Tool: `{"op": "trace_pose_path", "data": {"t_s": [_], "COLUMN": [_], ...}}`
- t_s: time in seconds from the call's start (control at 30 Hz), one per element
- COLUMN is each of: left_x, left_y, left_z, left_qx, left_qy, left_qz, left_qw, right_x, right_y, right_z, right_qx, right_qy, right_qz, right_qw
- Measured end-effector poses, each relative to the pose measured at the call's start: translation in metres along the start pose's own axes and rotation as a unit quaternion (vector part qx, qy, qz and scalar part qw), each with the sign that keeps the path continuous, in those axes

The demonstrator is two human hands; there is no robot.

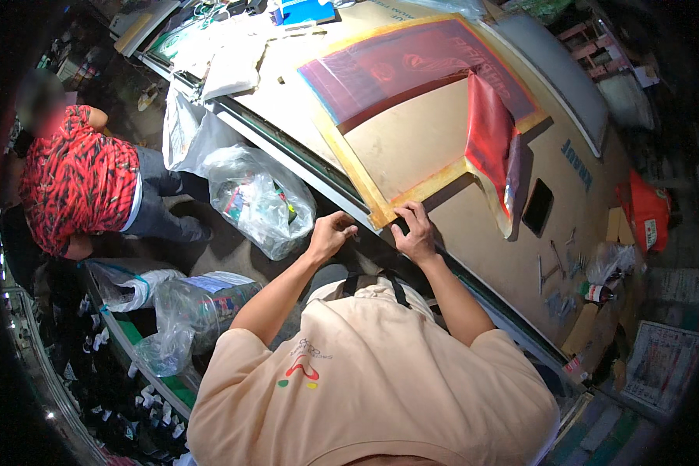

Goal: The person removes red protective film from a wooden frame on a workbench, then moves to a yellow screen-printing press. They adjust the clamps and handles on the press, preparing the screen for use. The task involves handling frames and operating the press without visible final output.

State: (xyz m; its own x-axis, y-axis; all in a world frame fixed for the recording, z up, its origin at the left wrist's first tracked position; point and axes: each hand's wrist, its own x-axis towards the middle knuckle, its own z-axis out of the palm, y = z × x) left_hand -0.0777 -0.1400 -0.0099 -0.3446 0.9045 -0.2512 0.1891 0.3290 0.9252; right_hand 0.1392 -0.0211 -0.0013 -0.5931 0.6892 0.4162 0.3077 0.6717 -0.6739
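A yellow-edged screen printing frame (429, 186) lies on the tan board-topped table, its near corner at the table's edge. Across its far part stretches purple and red mesh (412, 68); nearer, the mesh is torn loose, and a red flap (489, 124) hangs folded over the right side. My right hand (416, 234) grips the frame's near corner with fingers bent over it. Just left of that corner, my left hand (332, 236) is closed in a pinch beyond the table edge. Whatever is between its fingertips is too small to make out.
A black phone (537, 207) rests right of the frame, with small tools and a bottle (598, 293) farther right. Clear plastic bags (260, 202) stand left of the table. Beyond them a person in a red patterned shirt (81, 179) bends over.
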Motion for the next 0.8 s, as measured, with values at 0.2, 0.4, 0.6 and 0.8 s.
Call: {"op": "trace_pose_path", "data": {"t_s": [0.2, 0.4, 0.6, 0.8], "left_x": [0.001, -0.007, -0.022, -0.021], "left_y": [-0.009, -0.001, 0.016, 0.010], "left_z": [0.016, 0.032, 0.038, 0.059], "left_qx": [-0.018, 0.015, 0.116, 0.183], "left_qy": [-0.037, 0.041, 0.136, 0.186], "left_qz": [0.046, 0.169, 0.230, 0.209], "left_qw": [0.998, 0.985, 0.957, 0.942], "right_x": [0.000, -0.001, -0.001, -0.001], "right_y": [0.000, -0.001, -0.001, 0.006], "right_z": [0.000, -0.001, -0.002, -0.003], "right_qx": [0.006, 0.022, 0.025, 0.042], "right_qy": [0.001, 0.001, -0.003, -0.004], "right_qz": [0.005, 0.000, -0.011, -0.009], "right_qw": [1.000, 1.000, 1.000, 0.999]}}
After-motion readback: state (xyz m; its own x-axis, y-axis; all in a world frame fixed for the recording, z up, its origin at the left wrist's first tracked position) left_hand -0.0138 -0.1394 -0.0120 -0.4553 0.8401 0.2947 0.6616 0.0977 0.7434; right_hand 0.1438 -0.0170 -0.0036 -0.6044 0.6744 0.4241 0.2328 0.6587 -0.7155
